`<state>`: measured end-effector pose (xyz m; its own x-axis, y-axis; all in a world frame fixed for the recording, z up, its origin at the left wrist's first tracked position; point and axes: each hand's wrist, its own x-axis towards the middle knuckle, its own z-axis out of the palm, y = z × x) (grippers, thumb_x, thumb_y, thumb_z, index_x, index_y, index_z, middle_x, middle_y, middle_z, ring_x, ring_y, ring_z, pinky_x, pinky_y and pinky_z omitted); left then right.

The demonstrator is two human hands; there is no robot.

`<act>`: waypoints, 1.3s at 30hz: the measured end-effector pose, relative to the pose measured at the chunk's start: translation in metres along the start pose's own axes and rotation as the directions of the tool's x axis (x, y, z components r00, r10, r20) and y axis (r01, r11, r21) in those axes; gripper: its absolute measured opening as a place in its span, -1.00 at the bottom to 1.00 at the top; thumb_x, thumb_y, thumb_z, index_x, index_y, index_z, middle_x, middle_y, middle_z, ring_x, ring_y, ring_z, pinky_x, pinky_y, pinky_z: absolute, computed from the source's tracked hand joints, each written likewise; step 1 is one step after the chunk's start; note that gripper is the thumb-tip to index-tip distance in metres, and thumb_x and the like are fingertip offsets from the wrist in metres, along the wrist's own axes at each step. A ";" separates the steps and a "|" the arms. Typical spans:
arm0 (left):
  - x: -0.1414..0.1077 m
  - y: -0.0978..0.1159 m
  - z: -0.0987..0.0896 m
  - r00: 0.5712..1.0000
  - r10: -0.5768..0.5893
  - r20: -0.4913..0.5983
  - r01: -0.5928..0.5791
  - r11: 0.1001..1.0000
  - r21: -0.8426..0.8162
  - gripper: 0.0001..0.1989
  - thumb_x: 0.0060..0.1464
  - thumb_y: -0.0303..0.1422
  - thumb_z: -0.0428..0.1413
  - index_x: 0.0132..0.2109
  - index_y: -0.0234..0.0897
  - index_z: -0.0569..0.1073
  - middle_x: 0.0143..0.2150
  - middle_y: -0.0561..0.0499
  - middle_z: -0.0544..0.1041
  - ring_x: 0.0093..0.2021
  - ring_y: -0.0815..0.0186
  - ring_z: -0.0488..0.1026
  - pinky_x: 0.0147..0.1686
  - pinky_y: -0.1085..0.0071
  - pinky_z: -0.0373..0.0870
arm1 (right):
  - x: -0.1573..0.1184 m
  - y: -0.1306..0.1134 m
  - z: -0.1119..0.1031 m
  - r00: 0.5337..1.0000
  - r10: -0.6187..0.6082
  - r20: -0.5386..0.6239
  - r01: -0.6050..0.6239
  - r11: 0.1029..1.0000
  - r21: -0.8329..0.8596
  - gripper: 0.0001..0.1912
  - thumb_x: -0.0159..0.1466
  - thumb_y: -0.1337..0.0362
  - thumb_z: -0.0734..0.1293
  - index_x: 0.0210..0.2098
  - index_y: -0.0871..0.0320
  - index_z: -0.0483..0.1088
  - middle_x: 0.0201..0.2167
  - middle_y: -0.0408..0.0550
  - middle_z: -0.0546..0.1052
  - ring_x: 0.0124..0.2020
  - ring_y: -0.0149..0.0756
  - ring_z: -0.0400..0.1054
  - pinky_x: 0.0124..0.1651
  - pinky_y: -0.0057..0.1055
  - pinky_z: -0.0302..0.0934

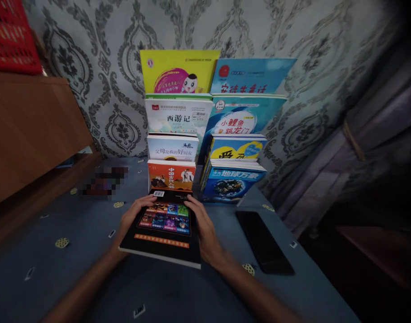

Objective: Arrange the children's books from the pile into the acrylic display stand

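Observation:
A black book, with a barcode and rows of small coloured cover pictures facing up, lies between both hands. My left hand grips its left edge, fingers over the upper corner. Along the right edge my right hand holds it the same way. Just beyond the book's far edge stands an orange book, front of the left column in a stepped book rack. A blue book with a globe fronts the right column. Whether the black book rests on the table cannot be made out.
Behind stand taller books, among them a yellow one, a white one and a blue one. A black phone-like slab lies at right. A pixelated item, a wooden cabinet and a red basket are at left.

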<state>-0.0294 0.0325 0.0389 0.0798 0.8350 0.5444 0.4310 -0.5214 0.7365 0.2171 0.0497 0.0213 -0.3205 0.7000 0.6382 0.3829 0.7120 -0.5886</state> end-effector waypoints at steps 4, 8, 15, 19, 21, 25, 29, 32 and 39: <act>0.006 -0.005 0.003 1.000 -0.020 -0.013 0.020 1.000 0.000 -0.79 0.19 -0.27 0.09 -0.05 -0.19 0.47 0.16 -0.11 0.53 0.24 0.12 0.41 0.28 0.09 0.26 | 0.005 0.005 0.003 0.999 0.022 -0.029 -0.021 0.999 0.026 -0.52 0.35 0.43 0.18 0.25 0.12 0.24 0.30 0.20 0.31 0.34 -0.16 0.20 0.33 -0.08 0.18; 0.011 -0.007 0.001 0.998 -0.069 0.000 0.069 0.997 -0.021 -0.71 0.16 -0.23 0.11 0.01 -0.18 0.47 0.17 -0.08 0.52 0.23 0.11 0.41 0.26 0.11 0.28 | 0.010 0.010 0.007 0.999 0.041 -0.026 -0.039 0.998 0.052 -0.53 0.35 0.41 0.17 0.24 0.10 0.27 0.29 0.17 0.32 0.33 -0.15 0.22 0.32 -0.08 0.19; 0.026 0.004 -0.003 0.989 -0.145 0.008 0.145 0.989 -0.036 -0.60 0.12 -0.16 0.15 0.06 -0.21 0.39 0.10 -0.12 0.56 0.11 0.09 0.50 0.10 0.19 0.40 | 0.022 0.011 0.004 0.998 0.036 -0.045 -0.034 0.999 0.043 -0.53 0.35 0.34 0.18 0.24 0.07 0.25 0.27 0.11 0.35 0.32 -0.14 0.23 0.33 -0.12 0.18; 0.041 0.003 -0.003 0.998 -0.064 0.016 0.066 0.993 -0.100 -0.63 0.15 -0.20 0.14 0.06 -0.24 0.32 0.04 -0.17 0.56 0.07 0.13 0.51 0.09 0.18 0.42 | 0.034 0.009 -0.001 0.999 0.020 -0.043 -0.019 1.000 0.017 -0.58 0.41 0.31 0.09 0.23 0.15 0.25 0.17 0.14 0.43 0.23 -0.16 0.32 0.28 -0.14 0.21; 0.049 -0.002 -0.003 0.997 -0.078 -0.002 0.077 0.994 -0.081 -0.61 0.17 -0.19 0.14 0.07 -0.24 0.32 0.02 -0.15 0.55 0.04 0.15 0.52 0.08 0.17 0.42 | 0.041 0.008 -0.002 0.997 0.049 -0.065 -0.048 0.999 0.008 -0.62 0.43 0.28 0.07 0.18 0.15 0.28 0.10 0.12 0.48 0.16 -0.17 0.37 0.23 -0.17 0.25; 0.060 -0.014 -0.003 0.994 -0.093 -0.062 0.093 0.996 -0.004 -0.59 0.19 -0.16 0.14 0.09 -0.28 0.33 0.06 -0.16 0.52 0.09 0.11 0.48 0.15 0.11 0.37 | 0.054 0.003 -0.004 0.993 0.098 -0.067 -0.098 0.995 0.012 -0.67 0.47 0.18 0.07 0.08 0.13 0.33 0.02 0.07 0.52 0.06 -0.17 0.41 0.12 -0.23 0.29; 0.067 -0.019 -0.004 0.996 -0.081 -0.039 0.083 0.995 0.046 -0.56 0.21 -0.13 0.09 0.11 -0.33 0.32 0.06 -0.19 0.52 0.09 0.05 0.47 0.13 0.07 0.36 | 0.062 0.000 -0.008 0.994 0.105 -0.036 -0.104 0.994 0.014 -0.67 0.48 0.18 0.04 0.04 0.15 0.32 -0.06 0.06 0.53 -0.04 -0.18 0.43 0.03 -0.27 0.28; 0.070 -0.021 -0.005 0.997 -0.075 -0.033 0.078 0.992 0.102 -0.55 0.21 -0.13 0.07 0.12 -0.32 0.31 0.05 -0.19 0.52 0.03 0.05 0.49 0.07 0.07 0.40 | 0.065 0.001 -0.010 0.994 0.108 -0.021 -0.108 0.994 0.018 -0.68 0.48 0.17 0.04 -0.01 0.15 0.33 -0.15 0.03 0.53 -0.13 -0.19 0.43 -0.03 -0.29 0.27; 0.074 -0.021 -0.005 1.000 0.001 -0.015 0.002 0.978 0.207 -0.52 0.25 -0.15 0.02 0.23 -0.24 0.21 0.09 -0.15 0.50 -0.01 0.10 0.48 0.00 0.12 0.44 | 0.069 0.006 -0.012 0.995 0.055 -0.084 -0.066 0.989 -0.131 -0.69 0.48 0.18 0.04 -0.16 0.11 0.36 -0.28 0.00 0.42 -0.22 -0.19 0.34 -0.12 -0.31 0.23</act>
<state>-0.0373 0.1045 0.0659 0.0665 0.8316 0.5514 0.6079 -0.4720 0.6385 0.2078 0.1021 0.0677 -0.2248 0.7309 0.6444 0.5130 0.6510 -0.5594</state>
